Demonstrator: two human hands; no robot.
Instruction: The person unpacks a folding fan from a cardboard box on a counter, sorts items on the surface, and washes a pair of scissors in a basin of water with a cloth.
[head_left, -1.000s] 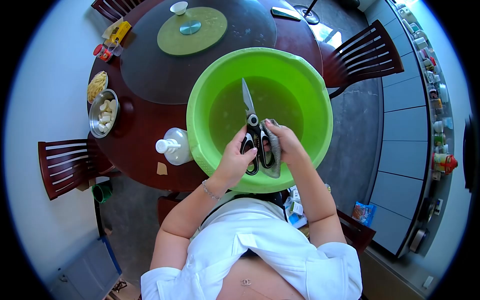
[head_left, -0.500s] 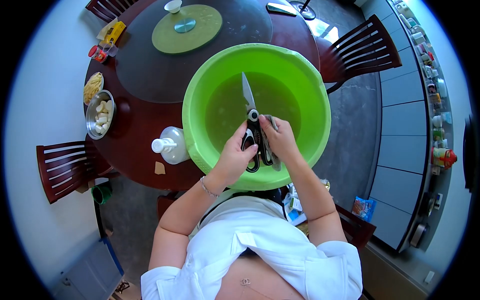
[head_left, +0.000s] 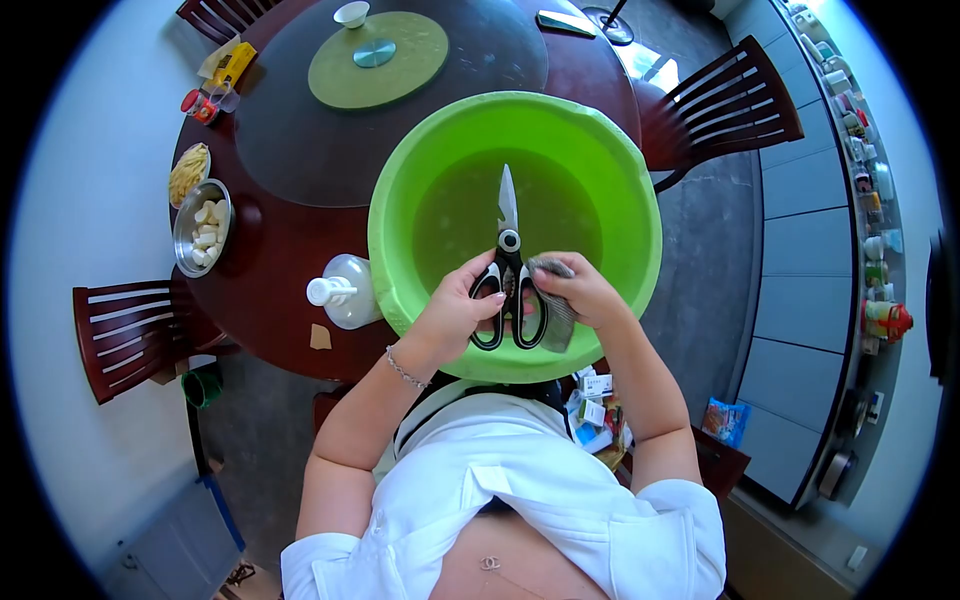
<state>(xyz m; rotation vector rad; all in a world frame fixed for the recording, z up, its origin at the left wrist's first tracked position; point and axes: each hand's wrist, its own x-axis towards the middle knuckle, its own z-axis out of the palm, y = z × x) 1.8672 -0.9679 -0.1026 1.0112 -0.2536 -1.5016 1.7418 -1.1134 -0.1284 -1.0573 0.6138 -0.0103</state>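
Red-brown table (head_left: pixel 275 250), left grip (head_left: pixel 452 312) closed on scissors (head_left: pixel 509 242) over green basin (head_left: pixel 540 122), right grip (head_left: pixel 588 292) pinching grey cloth (head_left: pixel 556 325)

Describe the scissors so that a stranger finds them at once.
Find the big green tub. Over it, the left hand holds the scissors, tip pointing away from the wearer. Unlike the grey cloth in the right hand, they have black-and-white looped handles.

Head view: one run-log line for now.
left hand: holding kitchen scissors | right hand: holding grey cloth | below: green basin, cloudy liquid
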